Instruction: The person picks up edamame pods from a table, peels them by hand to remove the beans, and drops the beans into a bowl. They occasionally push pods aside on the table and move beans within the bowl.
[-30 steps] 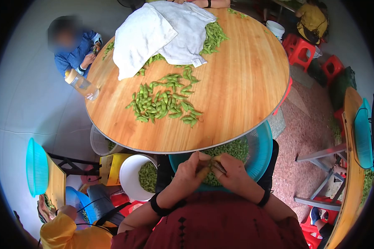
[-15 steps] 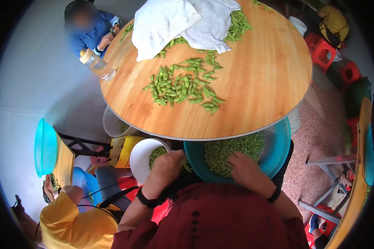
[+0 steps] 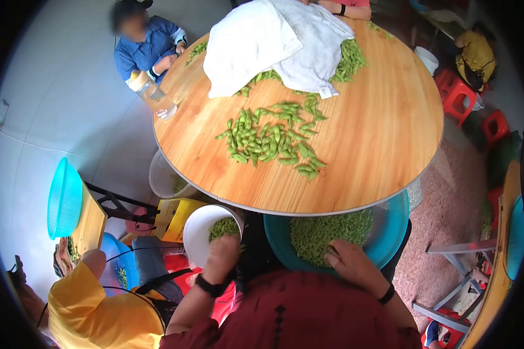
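My left hand (image 3: 221,251) hangs over a white bucket (image 3: 193,235) that holds green pods, fingers pointing down into it; its grip is hidden. My right hand (image 3: 350,263) rests on the edamame pods (image 3: 326,230) in a teal basin (image 3: 391,231) on my lap, fingers curled around what looks like a small metal tool (image 3: 332,253). Both wrists wear dark bands. A loose heap of pods (image 3: 271,139) lies on the round wooden table (image 3: 378,134) ahead, out of reach of both hands.
White cloths (image 3: 273,41) cover more pods at the table's far side. A bottle (image 3: 151,93) stands by a person in blue (image 3: 148,49). A person in yellow (image 3: 93,314) sits at my lower left. A white basket (image 3: 160,177), yellow box (image 3: 174,215) and red stools (image 3: 463,93) stand around.
My hands were together over the basin a second ago. The left hand has swung left to the white bucket, and the right hand has dropped onto the pods in the basin.
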Tool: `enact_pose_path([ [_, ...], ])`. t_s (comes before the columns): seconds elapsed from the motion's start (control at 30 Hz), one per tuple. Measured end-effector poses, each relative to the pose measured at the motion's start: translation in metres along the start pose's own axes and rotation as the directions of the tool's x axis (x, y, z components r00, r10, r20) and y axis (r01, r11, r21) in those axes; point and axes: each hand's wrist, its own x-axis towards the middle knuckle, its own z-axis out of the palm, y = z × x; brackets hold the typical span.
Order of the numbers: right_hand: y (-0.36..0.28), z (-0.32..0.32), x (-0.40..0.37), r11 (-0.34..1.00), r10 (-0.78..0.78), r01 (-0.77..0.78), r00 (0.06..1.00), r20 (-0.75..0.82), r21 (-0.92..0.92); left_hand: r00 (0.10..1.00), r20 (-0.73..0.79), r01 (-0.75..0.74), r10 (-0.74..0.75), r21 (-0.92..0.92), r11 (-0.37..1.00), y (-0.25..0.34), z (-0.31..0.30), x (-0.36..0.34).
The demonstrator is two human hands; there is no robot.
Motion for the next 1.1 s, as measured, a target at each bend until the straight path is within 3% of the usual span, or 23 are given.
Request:
enact_pose_path([
  [0.03, -0.002, -0.002, 0.001, 0.995, 0.081, -0.08, 0.997, -0.004, 0.059, 1.0, 0.012, 0.002, -0.003, 0.109, 0.994, -0.002, -0.028, -0.007],
  [0.07, -0.003, -0.002, 0.002, 0.996, 0.071, -0.07, 0.997, -0.013, 0.054, 0.994, -0.092, -0.05, 0.052, 0.023, 0.998, -0.006, -0.042, -0.004],
  [0.1, -0.004, -0.002, 0.003, 0.993, 0.079, -0.076, 0.996, -0.036, 0.088, 0.993, -0.105, -0.05, 0.052, 0.025, 0.998, 0.004, -0.071, -0.001],
  [0.17, -0.007, -0.001, 0.005, 0.99, 0.08, -0.072, 0.995, -0.063, 0.118, 0.958, -0.251, -0.234, 0.139, -0.399, 0.887, 0.029, -0.136, 0.014],
  [0.23, -0.008, -0.001, 0.009, 0.995, 0.023, -0.019, 0.999, -0.041, 0.093, 0.902, -0.385, -0.334, 0.194, -0.342, 0.878, 0.035, -0.162, 0.041],
  [0.3, -0.011, 0.0, 0.01, 0.997, -0.028, 0.032, 0.998, -0.054, 0.076, 0.787, -0.566, -0.448, 0.244, -0.254, 0.857, 0.046, -0.183, 0.077],
  [0.37, -0.015, 0.001, 0.011, 0.995, -0.075, 0.079, 0.995, -0.067, 0.057, 0.693, -0.669, -0.453, 0.269, -0.114, 0.884, 0.049, -0.187, 0.125],
  [0.4, -0.016, 0.001, 0.011, 0.993, -0.085, 0.091, 0.994, -0.068, 0.079, 0.684, -0.677, -0.46, 0.272, -0.111, 0.881, 0.049, -0.185, 0.15],
  [0.47, -0.019, 0.0, 0.01, 0.99, -0.098, 0.105, 0.992, -0.077, 0.093, 0.806, -0.545, -0.286, 0.231, -0.018, 0.958, 0.051, -0.181, 0.188],
  [0.5, -0.02, 0.0, 0.01, 0.992, -0.077, 0.083, 0.995, -0.071, 0.092, 0.799, -0.552, -0.295, 0.237, -0.016, 0.955, 0.054, -0.183, 0.193],
  [0.57, -0.02, 0.0, 0.006, 0.995, -0.055, 0.061, 0.995, -0.079, 0.084, 0.925, -0.321, -0.208, 0.205, 0.024, 0.978, 0.064, -0.189, 0.201],
  [0.7, -0.021, -0.003, 0.005, 0.992, -0.044, 0.057, 0.992, -0.115, 0.112, 0.886, -0.348, -0.343, 0.306, -0.049, 0.938, 0.064, -0.181, 0.194],
  [0.8, -0.03, -0.009, 0.008, 0.984, -0.04, 0.067, 0.985, -0.165, 0.165, 0.751, -0.551, -0.448, 0.364, -0.021, 0.894, 0.066, -0.18, 0.181],
  [0.83, -0.033, -0.011, 0.011, 0.977, -0.039, 0.078, 0.98, -0.194, 0.197, 0.747, -0.553, -0.453, 0.37, -0.015, 0.891, 0.071, -0.184, 0.171],
  [0.87, -0.035, -0.013, 0.015, 0.977, -0.038, 0.078, 0.979, -0.201, 0.2, 0.737, -0.575, -0.508, 0.354, -0.126, 0.852, 0.078, -0.187, 0.158],
  [0.9, -0.036, -0.015, 0.02, 0.939, -0.004, 0.069, 0.982, -0.191, 0.337, 0.733, -0.592, -0.555, 0.335, -0.236, 0.798, 0.086, -0.189, 0.144],
  [0.93, -0.037, -0.018, 0.024, 0.882, 0.029, 0.057, 0.984, -0.175, 0.468, 0.707, -0.582, -0.643, 0.403, -0.291, 0.708, 0.094, -0.189, 0.128],
  [0.97, -0.043, -0.022, 0.028, 0.879, 0.041, 0.048, 0.984, -0.175, 0.474, 0.674, -0.573, -0.715, 0.466, -0.349, 0.606, 0.102, -0.185, 0.112],
  [1.03, -0.055, -0.03, 0.034, 0.744, 0.059, 0.11, 0.971, -0.23, 0.659, 0.687, -0.541, -0.726, 0.485, -0.505, 0.466, 0.124, -0.167, 0.082],
  [1.1, -0.047, -0.027, 0.045, 0.715, 0.07, 0.11, 0.971, -0.228, 0.69, 0.721, -0.519, -0.691, 0.46, -0.589, 0.419, 0.14, -0.148, 0.061],
])
